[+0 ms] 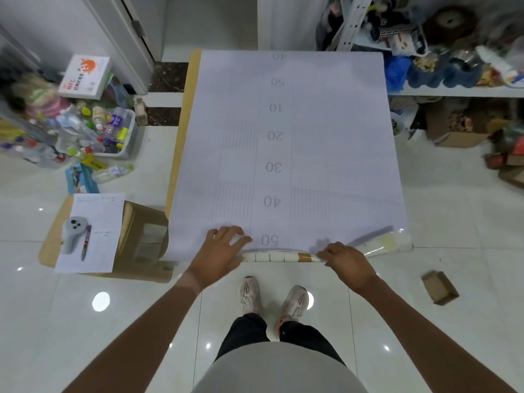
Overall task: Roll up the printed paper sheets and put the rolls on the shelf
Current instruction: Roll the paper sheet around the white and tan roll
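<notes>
Getting bright, even indoor light from overhead, bouncing off the glossy floor tiles point(283, 307) as round white glare spots on both sides of the shoes point(272, 299). Throwing only soft, short shadows onto the printed paper sheet point(286, 143), just beyond the hands. Bending hard at the edges, wide-angle style, well away from the sheet. Smearing the bottle bin point(93, 134) left of the sheet and the shelf point(459, 90) clutter right of it with blur.
</notes>
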